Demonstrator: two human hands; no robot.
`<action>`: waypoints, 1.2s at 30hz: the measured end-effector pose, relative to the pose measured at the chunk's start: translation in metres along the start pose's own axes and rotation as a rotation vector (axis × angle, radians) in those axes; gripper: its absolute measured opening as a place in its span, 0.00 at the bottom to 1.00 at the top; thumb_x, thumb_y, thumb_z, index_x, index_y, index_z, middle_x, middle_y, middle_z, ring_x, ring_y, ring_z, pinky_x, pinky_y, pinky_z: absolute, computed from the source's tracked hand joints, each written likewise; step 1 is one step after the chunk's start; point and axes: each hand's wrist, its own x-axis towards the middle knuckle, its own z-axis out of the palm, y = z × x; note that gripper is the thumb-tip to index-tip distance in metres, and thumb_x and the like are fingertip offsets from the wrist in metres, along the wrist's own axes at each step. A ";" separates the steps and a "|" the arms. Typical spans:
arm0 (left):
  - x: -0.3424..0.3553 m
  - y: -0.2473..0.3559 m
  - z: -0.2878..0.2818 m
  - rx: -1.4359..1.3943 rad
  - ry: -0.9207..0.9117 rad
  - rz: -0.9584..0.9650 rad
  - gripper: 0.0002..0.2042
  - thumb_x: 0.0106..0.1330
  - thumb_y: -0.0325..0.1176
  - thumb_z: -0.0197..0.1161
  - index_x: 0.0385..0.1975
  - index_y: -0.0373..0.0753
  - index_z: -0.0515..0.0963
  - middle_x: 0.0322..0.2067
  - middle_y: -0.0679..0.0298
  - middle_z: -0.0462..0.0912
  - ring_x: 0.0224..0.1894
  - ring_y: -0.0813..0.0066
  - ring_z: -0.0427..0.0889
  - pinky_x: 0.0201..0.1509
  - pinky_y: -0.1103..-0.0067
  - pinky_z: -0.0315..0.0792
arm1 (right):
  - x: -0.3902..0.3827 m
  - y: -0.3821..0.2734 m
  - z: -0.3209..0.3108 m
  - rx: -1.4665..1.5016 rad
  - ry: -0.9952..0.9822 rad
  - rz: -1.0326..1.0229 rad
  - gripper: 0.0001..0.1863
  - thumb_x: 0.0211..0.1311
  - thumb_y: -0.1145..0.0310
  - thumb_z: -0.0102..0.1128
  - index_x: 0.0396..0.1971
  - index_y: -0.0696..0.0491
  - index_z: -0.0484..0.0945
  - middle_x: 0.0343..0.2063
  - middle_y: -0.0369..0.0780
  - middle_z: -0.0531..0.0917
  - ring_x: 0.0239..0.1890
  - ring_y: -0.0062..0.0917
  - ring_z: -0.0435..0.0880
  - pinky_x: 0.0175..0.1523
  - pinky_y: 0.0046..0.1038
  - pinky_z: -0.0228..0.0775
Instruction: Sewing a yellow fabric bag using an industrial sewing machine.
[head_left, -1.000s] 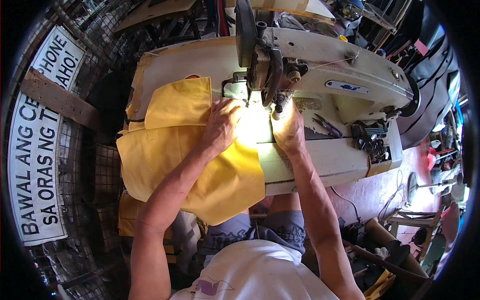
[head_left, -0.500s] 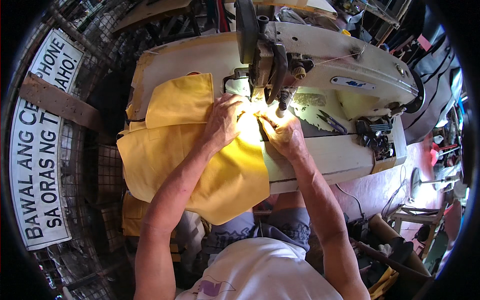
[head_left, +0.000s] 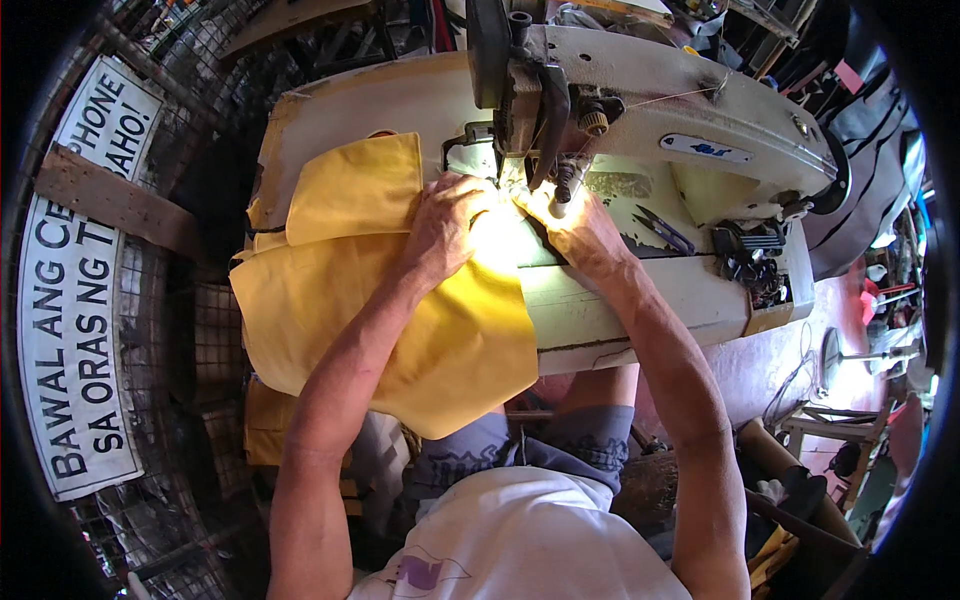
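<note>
Bright glare [head_left: 492, 232] is washing out the yellow cloth [head_left: 320, 290] between the left grip [head_left: 447, 222] and the right grip [head_left: 588, 237]; finger ends are blurring into it, so their exact hold is not reading clearly. A low-hanging part of the sewing machine [head_left: 690, 108] is partly covering the right grip. The left forearm [head_left: 362, 362] is hiding a strip of cloth. A wooden board [head_left: 112, 198] is masking part of a white sign [head_left: 75, 340]. The lower edge is cutting off the white shirt [head_left: 520, 540].
</note>
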 end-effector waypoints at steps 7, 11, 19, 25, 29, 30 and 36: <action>0.001 0.002 -0.005 0.017 -0.018 0.050 0.08 0.62 0.36 0.61 0.38 0.43 0.83 0.42 0.65 0.81 0.49 0.64 0.76 0.56 0.68 0.67 | 0.003 -0.001 0.004 0.040 0.165 -0.098 0.21 0.59 0.78 0.57 0.54 0.50 0.78 0.40 0.44 0.82 0.42 0.38 0.82 0.45 0.35 0.76; 0.001 0.008 -0.003 0.038 -0.011 0.022 0.08 0.62 0.36 0.61 0.36 0.43 0.83 0.42 0.66 0.81 0.49 0.64 0.77 0.57 0.68 0.67 | 0.003 0.000 0.002 0.055 0.139 -0.050 0.19 0.60 0.77 0.57 0.52 0.51 0.79 0.40 0.44 0.82 0.43 0.39 0.82 0.46 0.35 0.76; 0.008 0.009 0.003 -0.003 0.002 -0.006 0.08 0.63 0.36 0.60 0.35 0.41 0.82 0.41 0.65 0.82 0.49 0.64 0.76 0.58 0.67 0.67 | -0.022 0.012 -0.003 0.011 -0.033 0.051 0.13 0.59 0.74 0.56 0.44 0.53 0.79 0.40 0.45 0.81 0.43 0.40 0.81 0.53 0.39 0.70; 0.004 0.002 0.004 0.020 0.035 -0.018 0.07 0.63 0.35 0.60 0.34 0.40 0.82 0.39 0.65 0.82 0.48 0.63 0.76 0.57 0.67 0.67 | -0.136 0.036 -0.057 -0.520 0.621 0.424 0.26 0.63 0.71 0.65 0.62 0.51 0.74 0.63 0.45 0.72 0.67 0.40 0.69 0.66 0.41 0.63; 0.005 -0.002 0.004 0.011 0.039 0.019 0.07 0.63 0.34 0.61 0.34 0.40 0.82 0.39 0.64 0.81 0.48 0.62 0.76 0.56 0.66 0.67 | -0.165 0.053 -0.061 -0.687 0.500 0.627 0.25 0.71 0.60 0.56 0.63 0.57 0.71 0.65 0.48 0.70 0.67 0.41 0.68 0.69 0.42 0.62; 0.004 -0.002 0.003 0.016 0.036 0.013 0.07 0.63 0.34 0.61 0.34 0.40 0.82 0.39 0.64 0.81 0.48 0.62 0.76 0.56 0.66 0.67 | -0.165 0.049 -0.058 -0.639 0.494 0.668 0.25 0.72 0.59 0.55 0.62 0.58 0.71 0.64 0.49 0.71 0.67 0.41 0.69 0.69 0.42 0.62; 0.001 0.001 0.007 -0.003 0.025 -0.018 0.08 0.63 0.35 0.61 0.35 0.40 0.81 0.41 0.64 0.81 0.50 0.62 0.76 0.58 0.66 0.67 | -0.165 0.047 -0.057 -0.668 0.430 0.688 0.24 0.74 0.59 0.50 0.61 0.59 0.73 0.62 0.49 0.74 0.66 0.41 0.70 0.70 0.40 0.61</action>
